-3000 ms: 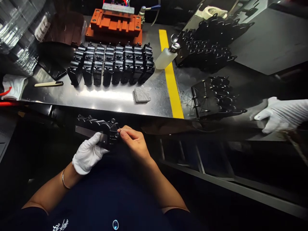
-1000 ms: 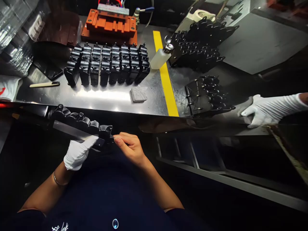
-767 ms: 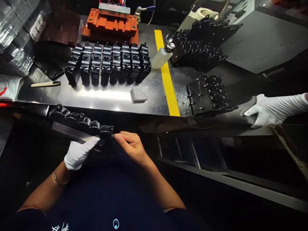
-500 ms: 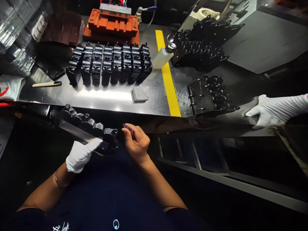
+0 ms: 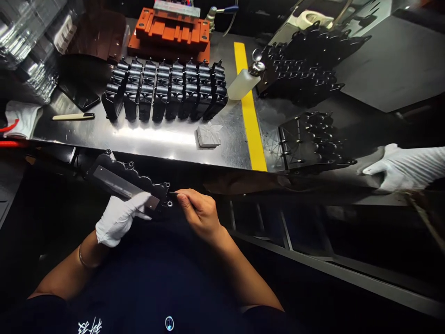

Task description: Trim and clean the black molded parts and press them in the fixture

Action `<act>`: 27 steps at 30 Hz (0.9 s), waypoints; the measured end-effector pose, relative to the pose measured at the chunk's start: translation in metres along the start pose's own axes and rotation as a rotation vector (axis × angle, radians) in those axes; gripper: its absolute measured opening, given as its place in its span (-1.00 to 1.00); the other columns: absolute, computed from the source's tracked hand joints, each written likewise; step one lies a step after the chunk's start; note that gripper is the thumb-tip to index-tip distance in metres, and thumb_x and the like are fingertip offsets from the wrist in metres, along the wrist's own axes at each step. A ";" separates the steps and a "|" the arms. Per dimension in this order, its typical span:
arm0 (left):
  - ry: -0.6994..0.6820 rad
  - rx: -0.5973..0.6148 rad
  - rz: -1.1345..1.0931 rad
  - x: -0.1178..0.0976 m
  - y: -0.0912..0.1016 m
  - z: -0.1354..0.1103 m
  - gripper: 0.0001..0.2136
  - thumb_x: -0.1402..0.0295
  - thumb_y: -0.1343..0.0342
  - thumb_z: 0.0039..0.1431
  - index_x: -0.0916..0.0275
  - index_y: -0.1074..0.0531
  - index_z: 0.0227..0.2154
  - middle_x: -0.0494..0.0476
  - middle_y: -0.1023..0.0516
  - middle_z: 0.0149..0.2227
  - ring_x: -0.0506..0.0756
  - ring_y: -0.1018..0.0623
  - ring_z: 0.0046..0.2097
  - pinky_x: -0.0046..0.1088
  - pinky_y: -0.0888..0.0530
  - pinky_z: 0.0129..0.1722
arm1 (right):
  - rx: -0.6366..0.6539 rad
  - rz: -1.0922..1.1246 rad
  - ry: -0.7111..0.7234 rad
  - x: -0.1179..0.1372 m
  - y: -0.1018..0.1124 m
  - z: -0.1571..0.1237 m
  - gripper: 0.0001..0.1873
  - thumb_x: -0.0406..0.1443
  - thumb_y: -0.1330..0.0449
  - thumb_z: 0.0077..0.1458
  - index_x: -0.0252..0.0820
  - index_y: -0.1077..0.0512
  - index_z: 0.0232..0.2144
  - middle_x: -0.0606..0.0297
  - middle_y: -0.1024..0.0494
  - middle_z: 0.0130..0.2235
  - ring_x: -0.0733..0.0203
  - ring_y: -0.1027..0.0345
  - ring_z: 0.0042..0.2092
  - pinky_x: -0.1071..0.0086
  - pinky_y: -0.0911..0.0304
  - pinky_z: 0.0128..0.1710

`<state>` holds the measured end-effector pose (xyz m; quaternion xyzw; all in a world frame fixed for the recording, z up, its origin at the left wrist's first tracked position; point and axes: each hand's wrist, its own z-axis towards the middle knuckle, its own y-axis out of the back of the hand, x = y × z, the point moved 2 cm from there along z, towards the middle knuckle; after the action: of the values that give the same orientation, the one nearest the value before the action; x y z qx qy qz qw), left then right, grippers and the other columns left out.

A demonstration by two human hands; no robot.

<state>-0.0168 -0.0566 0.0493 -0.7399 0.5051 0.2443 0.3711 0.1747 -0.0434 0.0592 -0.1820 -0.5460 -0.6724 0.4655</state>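
My left hand (image 5: 120,221), in a white glove, grips a black moulded plastic part (image 5: 121,178) with a scalloped edge and a flat strip along its face. The part is held tilted in front of the bench edge. My bare right hand (image 5: 200,211) pinches a small thin dark blade-like tool (image 5: 173,192), mostly hidden by the fingers. Its tip is at the part's right end, between two small ringed holes; whether it touches is hard to see.
A row of black plastic parts (image 5: 165,90) stands on the metal bench (image 5: 146,139). Near them are a white block (image 5: 209,135), a pen (image 5: 73,116), a dispenser bottle (image 5: 243,84) and an orange fixture (image 5: 174,30). Another person's gloved hand (image 5: 399,167) rests at the right, near stacked black parts (image 5: 316,141).
My right hand has brought the small tool down to the right end of the black part. The part has turned to show more of its flat face. The view has shifted slightly.
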 end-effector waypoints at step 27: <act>0.295 0.336 -0.024 -0.003 -0.004 0.003 -0.75 0.36 -0.27 0.00 0.32 -0.53 -0.23 0.18 -0.59 -0.37 0.04 -0.55 -0.46 -0.62 -0.39 -0.65 | 0.434 -0.544 0.648 0.013 0.024 0.024 -0.43 0.11 -0.02 0.15 -0.19 -0.32 -0.65 0.33 -0.28 -0.61 0.32 -0.05 -0.54 0.36 0.13 -0.56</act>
<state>-0.0144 -0.0515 0.0510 -0.7015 0.5786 0.0415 0.4140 0.1822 -0.0266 0.0906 0.2882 -0.5282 -0.6625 0.4461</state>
